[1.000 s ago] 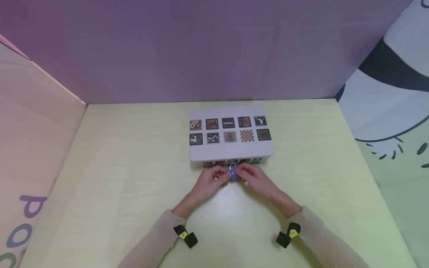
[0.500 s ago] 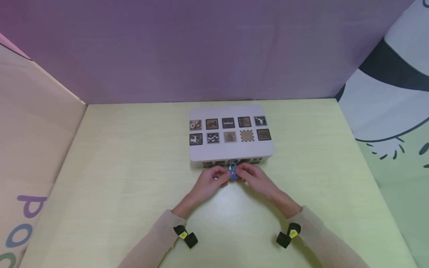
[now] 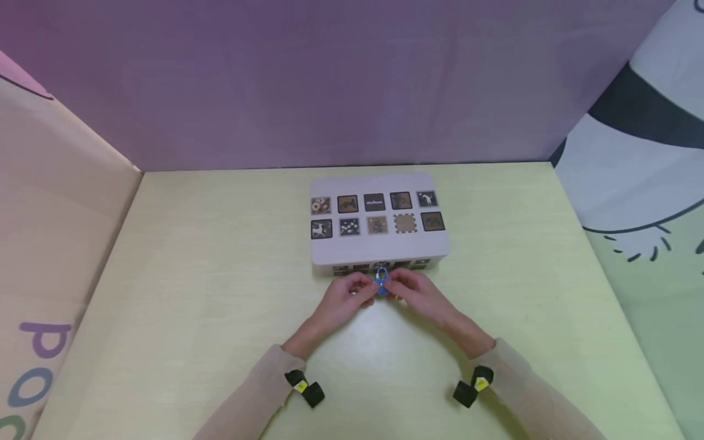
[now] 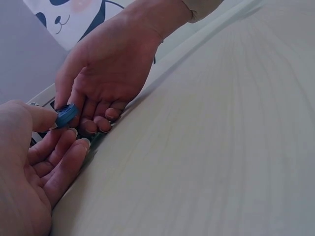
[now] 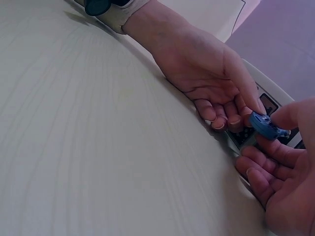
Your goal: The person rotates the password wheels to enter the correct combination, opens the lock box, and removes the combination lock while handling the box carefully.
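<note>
A small blue padlock [image 3: 381, 287] is at the front face of a white box [image 3: 379, 245] with printed square pictures. Its looped shackle points up toward the box's front latch; whether it passes through the latch is too small to tell. My left hand [image 3: 343, 298] pinches the padlock's left side between thumb and fingers. From the other side my right hand [image 3: 422, 296] pinches it, thumb on the front. In the right wrist view, the round blue padlock body [image 5: 263, 126] shows dials or markings, too blurred to read. The remaining fingers of both hands are curled below it.
The box stands with its lid down on a pale wooden table [image 3: 220, 275]. A purple wall [image 3: 330, 85] rises behind the table's far edge. Printed panels stand at the left [image 3: 55, 214] and right [image 3: 632, 183] sides.
My right thumb has shifted slightly down and left across the padlock's front. The left hand, the padlock and the box stay in place.
</note>
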### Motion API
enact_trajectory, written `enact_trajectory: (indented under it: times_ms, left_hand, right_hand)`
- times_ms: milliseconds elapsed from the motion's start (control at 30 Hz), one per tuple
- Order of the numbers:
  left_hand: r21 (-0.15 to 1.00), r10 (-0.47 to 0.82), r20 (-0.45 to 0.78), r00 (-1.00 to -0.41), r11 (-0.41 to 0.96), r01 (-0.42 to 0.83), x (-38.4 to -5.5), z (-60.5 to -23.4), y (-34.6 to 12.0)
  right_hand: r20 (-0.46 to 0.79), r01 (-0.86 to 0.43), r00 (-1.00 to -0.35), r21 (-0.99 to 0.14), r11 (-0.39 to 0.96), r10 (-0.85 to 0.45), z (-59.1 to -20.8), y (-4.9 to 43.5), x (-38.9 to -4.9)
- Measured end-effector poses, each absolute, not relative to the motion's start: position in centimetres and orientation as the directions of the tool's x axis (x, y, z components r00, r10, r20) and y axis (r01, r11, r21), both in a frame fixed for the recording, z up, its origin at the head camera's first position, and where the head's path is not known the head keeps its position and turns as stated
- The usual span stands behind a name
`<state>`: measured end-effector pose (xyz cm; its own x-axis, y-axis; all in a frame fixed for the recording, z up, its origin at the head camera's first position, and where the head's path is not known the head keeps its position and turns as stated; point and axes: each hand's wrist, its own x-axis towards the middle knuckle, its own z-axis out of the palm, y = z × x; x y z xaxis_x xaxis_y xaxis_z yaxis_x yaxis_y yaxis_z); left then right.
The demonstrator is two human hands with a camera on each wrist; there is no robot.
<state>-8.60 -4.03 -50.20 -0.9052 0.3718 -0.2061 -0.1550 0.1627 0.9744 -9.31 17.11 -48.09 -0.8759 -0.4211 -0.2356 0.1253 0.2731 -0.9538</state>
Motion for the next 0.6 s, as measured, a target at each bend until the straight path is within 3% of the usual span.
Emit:
enact_trajectory:
  times_ms: [600]
  left_hand:
    - [0.975, 0.36, -0.192, -0.913, 0.177, -0.135, -8.53, -50.19, -3.93]
  right_hand:
    - [-0.22, 0.088, -0.881, -0.946, 0.313, -0.418, -48.47, 17.08, -9.41]
